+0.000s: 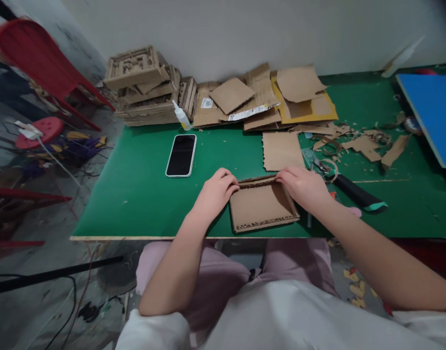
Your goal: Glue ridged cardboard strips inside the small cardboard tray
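A shallow cardboard tray (263, 206) with low walls lies at the front edge of the green table. My left hand (219, 186) pinches the tray's far left corner, fingers closed on the wall. At the far right corner, my right hand (298, 183) grips the same far wall between thumb and fingers. Corrugated edges show along the near and far walls. Just beyond the tray lies a flat cardboard piece (282, 150) with a ragged left edge. A cutter with a black handle (357, 193) and scissors (321, 166) lie right of my right hand, partly hidden by it.
A phone (181, 155) lies left of the tray, with a white glue bottle (181, 116) behind it. Stacked cardboard frames (146, 92) and cardboard sheets (237, 97) line the wall. Cardboard scraps (365, 146) and a blue board (432, 112) are at the right.
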A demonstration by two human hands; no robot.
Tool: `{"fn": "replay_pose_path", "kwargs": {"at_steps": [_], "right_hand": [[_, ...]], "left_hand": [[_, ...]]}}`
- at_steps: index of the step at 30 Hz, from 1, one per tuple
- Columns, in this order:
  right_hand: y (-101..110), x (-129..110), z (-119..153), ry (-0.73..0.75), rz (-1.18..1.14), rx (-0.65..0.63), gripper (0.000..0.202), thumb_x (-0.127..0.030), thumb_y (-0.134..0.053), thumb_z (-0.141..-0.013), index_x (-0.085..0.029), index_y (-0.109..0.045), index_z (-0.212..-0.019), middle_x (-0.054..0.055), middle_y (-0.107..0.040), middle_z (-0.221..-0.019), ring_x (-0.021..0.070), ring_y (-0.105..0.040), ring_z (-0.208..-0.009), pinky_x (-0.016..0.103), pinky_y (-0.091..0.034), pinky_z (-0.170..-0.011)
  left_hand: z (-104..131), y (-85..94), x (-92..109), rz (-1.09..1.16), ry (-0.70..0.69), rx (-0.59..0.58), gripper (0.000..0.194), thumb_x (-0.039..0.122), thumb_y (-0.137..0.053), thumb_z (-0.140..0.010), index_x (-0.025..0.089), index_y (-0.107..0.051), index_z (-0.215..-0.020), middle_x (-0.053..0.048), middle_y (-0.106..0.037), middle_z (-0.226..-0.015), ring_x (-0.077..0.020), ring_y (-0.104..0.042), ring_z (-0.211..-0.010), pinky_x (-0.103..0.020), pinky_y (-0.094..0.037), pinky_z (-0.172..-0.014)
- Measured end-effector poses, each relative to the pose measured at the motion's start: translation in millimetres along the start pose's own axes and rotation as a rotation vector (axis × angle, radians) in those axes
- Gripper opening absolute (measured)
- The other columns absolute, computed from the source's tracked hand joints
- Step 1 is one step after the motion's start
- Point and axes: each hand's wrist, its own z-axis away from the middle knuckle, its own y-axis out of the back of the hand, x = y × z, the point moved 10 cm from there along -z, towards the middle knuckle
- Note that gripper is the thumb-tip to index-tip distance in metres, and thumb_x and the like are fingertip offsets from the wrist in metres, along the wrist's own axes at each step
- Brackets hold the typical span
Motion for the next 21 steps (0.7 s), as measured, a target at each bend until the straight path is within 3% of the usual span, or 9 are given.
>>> {"fn": "replay_pose_path", "kwargs": {"at_steps": [8,13,21], "right_hand": [[-5.6,7.5,-1.1,-0.063,-0.071,-0.012,0.015,-0.023,-0.049,-0.087,-0.018,-0.063,-0.082,0.0,-0.066,-0.086,0.0119,-0.056,-0.064,0.027,-0.029,-0.053],[-8.6,12.8,-3.4,-0.115,-0.169,-0.031,0.018,-0.024,-0.049,-0.086,-0.017,-0.064,-0.079,0.002,-0.067,-0.079,0.0133,-0.059,-0.068,0.025,-0.035,-0.058],[-13.8,16.9,-8.7,-0.154,-0.224,-0.109,0.016,-0.023,-0.05,-0.086,-0.018,-0.064,-0.08,0.001,-0.066,-0.086,0.0135,-0.06,-0.072,0.024,-0.037,-0.058]], "left_hand": [[0.0,1.0,-1.7,-0.039,0.017,0.001,0.013,0.025,-0.051,-0.085,0.018,-0.06,-0.079,-0.002,-0.051,-0.094,-0.0113,-0.053,-0.073,-0.026,-0.043,-0.069],[-0.4,2.0,-0.8,-0.048,0.021,0.007,0.014,0.025,-0.05,-0.085,0.018,-0.06,-0.079,-0.002,-0.051,-0.092,-0.0117,-0.052,-0.074,-0.026,-0.043,-0.068],[-1.9,2.4,-1.3,-0.055,0.025,0.029,0.013,0.024,-0.051,-0.085,0.017,-0.059,-0.078,-0.002,-0.05,-0.091,-0.0125,-0.052,-0.077,-0.027,-0.044,-0.07]]}}
